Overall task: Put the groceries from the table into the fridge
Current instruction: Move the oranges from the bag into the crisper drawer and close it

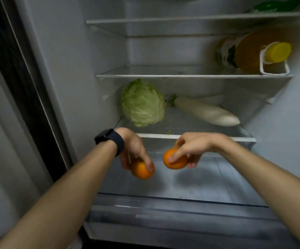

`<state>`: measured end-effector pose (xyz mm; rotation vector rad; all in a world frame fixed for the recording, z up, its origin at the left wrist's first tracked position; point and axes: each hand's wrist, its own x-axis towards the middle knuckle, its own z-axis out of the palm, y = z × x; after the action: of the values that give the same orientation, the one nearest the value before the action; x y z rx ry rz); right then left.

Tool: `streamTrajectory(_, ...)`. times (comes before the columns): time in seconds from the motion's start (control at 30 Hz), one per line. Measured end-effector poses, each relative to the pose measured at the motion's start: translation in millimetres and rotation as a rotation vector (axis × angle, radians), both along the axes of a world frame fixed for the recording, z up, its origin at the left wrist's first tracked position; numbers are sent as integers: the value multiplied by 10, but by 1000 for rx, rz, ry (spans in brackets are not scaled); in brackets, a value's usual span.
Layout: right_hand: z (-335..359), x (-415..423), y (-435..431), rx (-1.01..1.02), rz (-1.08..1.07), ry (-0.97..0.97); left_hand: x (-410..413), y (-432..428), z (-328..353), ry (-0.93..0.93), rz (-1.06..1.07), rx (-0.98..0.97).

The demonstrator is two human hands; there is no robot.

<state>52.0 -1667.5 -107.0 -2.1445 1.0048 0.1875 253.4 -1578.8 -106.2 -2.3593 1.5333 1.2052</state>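
Drawer: crisper drawer (181,212) is pulled out at the foot of the fridge; smooth clear plastic, rectangular
Left hand: left hand (133,148), dark wristwatch (109,139) on the wrist, is curled from above round the left orange (142,170), held low over the drawer's left half
Right hand: right hand (190,148) is clamped from above on the right orange (175,159), held slightly higher, over the drawer's middle
Oranges: round, firm, finely dimpled peel; near each other, not touching
Step (judged): both fruits are probably being set into the drawer; lowering or lifting cannot be told
Next move (judged): a gentle lowering to the floor before release is called for, since round fruit rolls on smooth plastic
Shelf behind: glass shelf (196,136) bears a cabbage (142,103), crinkled and pale green, and a daikon (206,112), smooth, white, tapered
Farther up: oil bottle (250,51), amber contents, yellow cap, laid on its side
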Motion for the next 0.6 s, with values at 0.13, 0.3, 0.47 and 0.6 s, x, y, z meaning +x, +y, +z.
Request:
streamTrajectory(0.13,-487,440,26,-68,82,221,109,-115,-541,-138,35,37)
streamTrajectory(0.3,-831,755,-80,-441,101,254,313,-226,-830,-187,97,-228)
streamTrajectory(0.47,-1089,1027,-230,-433,-9,49,433,-368,-938,-343,105,-448)
streamTrajectory(0.6,-1276,1102,-222,-420,-61,-9,391,-425,-1058,-262,239,-409)
